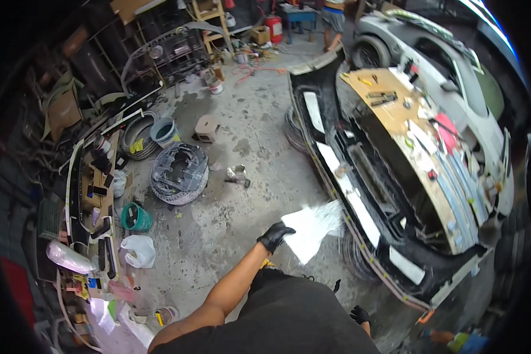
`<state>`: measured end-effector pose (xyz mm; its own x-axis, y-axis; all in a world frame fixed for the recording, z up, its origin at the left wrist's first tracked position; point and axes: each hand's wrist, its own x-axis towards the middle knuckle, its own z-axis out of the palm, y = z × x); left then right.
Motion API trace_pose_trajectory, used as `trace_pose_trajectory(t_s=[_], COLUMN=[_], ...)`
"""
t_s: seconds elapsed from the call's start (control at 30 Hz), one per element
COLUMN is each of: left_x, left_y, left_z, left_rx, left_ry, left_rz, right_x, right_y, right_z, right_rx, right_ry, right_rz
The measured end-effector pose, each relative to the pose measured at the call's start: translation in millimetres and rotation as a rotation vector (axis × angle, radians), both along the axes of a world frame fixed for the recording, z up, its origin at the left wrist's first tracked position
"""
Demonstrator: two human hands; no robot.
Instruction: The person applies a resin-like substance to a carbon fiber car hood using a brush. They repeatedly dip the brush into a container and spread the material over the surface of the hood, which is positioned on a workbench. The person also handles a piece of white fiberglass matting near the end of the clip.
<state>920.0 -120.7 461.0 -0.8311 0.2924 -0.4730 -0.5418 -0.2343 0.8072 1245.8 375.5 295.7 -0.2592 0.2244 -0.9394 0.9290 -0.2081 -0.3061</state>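
Observation:
My left hand, in a black glove, is closed on the edge of a white fiberglass mat sheet. The sheet hangs over the floor, and its frayed far corner reaches close to the edge of a large black car bumper. Several white patches, one of them a long strip, lie along the bumper's inner face. My right hand, also black-gloved, is low beside my body with its fingers apart. Nothing shows in it, and it touches nothing.
Right of the bumper, a wooden board carries tools and scraps, with a grey car body behind. Stacked tires, a bucket, a teal basket and a stool stand left. Another person stands at the back.

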Motion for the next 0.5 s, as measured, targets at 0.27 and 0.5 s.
trace_pose_trajectory(t_s=[0.27,0.5], left_x=[3.0,16.5], left_y=[-165.7,-279.1], left_z=[21.4,-32.6], left_rx=[-0.087,-0.081], left_ry=[-0.032,-0.143], left_rz=[0.381,0.756], right_x=[-213.6,-353.3], right_y=[-114.6,-192.3], right_z=[11.1,36.9], right_rx=[0.013,0.157], right_ry=[0.209,0.329], right_rz=[0.293,1.014])
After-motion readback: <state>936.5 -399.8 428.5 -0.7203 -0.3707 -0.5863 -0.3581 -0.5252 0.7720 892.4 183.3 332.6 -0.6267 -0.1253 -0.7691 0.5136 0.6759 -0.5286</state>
